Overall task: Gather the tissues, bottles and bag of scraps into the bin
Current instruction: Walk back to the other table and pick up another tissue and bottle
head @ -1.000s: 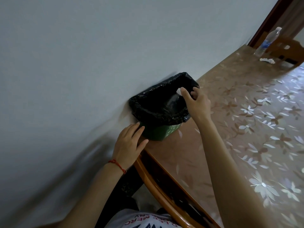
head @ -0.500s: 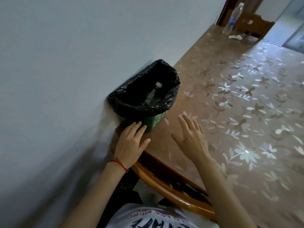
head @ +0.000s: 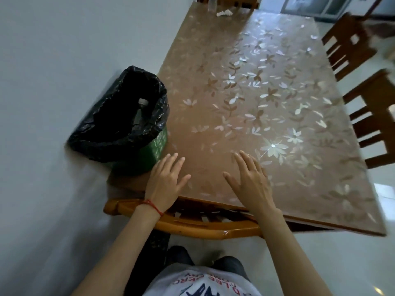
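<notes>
A green bin (head: 149, 154) lined with a black bag (head: 119, 133) stands on the table's near left corner against the wall. A clear bottle (head: 141, 110) lies inside it. My left hand (head: 165, 180) lies flat on the table just right of the bin's base, fingers straight and empty. My right hand (head: 250, 182) is spread flat over the table near the front edge, also empty. At the table's far end lie a crumpled white tissue (head: 224, 12) and a clear bottle (head: 212, 4), partly cut off by the frame's top.
The table (head: 267, 99) has a brown flowered cover. An orange wooden chair back (head: 192, 223) sits at its near edge in front of me. Dark wooden chairs (head: 363, 86) line the right side. A grey wall (head: 64, 60) borders the left.
My right hand left the bin's rim and came down flat on the table. My left hand slid from the bin's base to the right. The view swung toward the table.
</notes>
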The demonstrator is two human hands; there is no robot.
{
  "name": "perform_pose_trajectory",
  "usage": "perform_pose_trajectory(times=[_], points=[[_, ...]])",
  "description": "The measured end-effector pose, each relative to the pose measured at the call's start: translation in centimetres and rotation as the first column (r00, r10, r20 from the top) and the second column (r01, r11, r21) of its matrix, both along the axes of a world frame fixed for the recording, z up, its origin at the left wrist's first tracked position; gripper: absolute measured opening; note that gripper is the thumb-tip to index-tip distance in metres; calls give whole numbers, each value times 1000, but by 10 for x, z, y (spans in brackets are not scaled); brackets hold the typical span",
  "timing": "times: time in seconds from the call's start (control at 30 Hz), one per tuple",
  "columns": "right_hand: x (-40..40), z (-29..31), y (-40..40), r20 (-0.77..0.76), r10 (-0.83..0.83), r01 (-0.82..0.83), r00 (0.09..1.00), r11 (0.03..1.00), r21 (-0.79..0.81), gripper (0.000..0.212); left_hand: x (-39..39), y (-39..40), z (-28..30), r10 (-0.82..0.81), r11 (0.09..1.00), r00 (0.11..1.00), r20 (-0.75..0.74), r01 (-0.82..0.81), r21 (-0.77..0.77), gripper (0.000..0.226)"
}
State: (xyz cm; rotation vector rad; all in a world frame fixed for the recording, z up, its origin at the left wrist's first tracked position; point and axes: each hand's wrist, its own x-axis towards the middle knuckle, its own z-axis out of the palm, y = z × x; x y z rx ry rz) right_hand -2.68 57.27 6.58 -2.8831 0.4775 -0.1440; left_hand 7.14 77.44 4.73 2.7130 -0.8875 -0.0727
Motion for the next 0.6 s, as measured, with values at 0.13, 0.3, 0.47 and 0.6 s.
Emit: perform_pose_trajectory(times=[0.13,0.3,0.47,0.6], points=[[-32,3,-26,14,-124,124,992,992,-4,64,-7,-37,2,-88,996,995,43,88,1,50],[-83,4,-68,29,-263,263,964,965,-6,68,-30,-97,8,-210,978,976,63,210,12,49],[-145,3,-107,44,-436,437,899,900,-4,66,-66,-165,11,-390,920,919,55,387,60,61],[-197,0,-123,63,-579,580,813,815,3,65,-98,-214,11,-524,851,849,66,521,61,65]])
